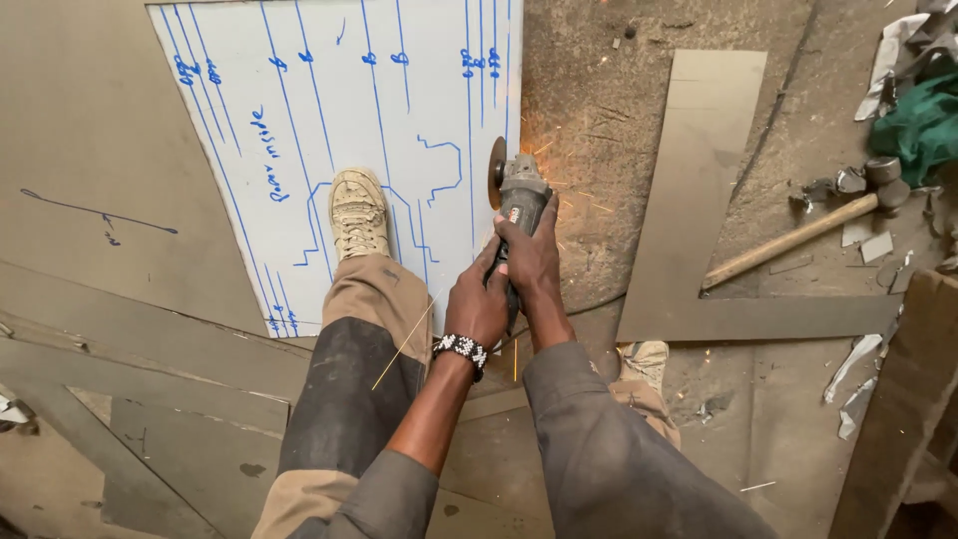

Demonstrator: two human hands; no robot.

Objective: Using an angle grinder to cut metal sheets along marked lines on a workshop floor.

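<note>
Both of my hands grip a grey angle grinder (519, 195). My left hand (477, 304), with a black-and-white beaded wristband, holds the rear of the body. My right hand (531, 262) wraps the body just ahead of it. The grinder's disc (496, 172) stands on edge against the right side of a white metal sheet (329, 110) marked with blue lines, and orange sparks fly to the right. My left foot in a tan boot (358, 212) stands on that sheet.
A wooden-handled hammer (798, 238) lies on the dirt floor to the right. An L-shaped grey metal offcut (699, 200) lies beside it. Metal scraps and green cloth (923, 125) sit at the far right. Grey sheets (90, 180) and strips cover the left.
</note>
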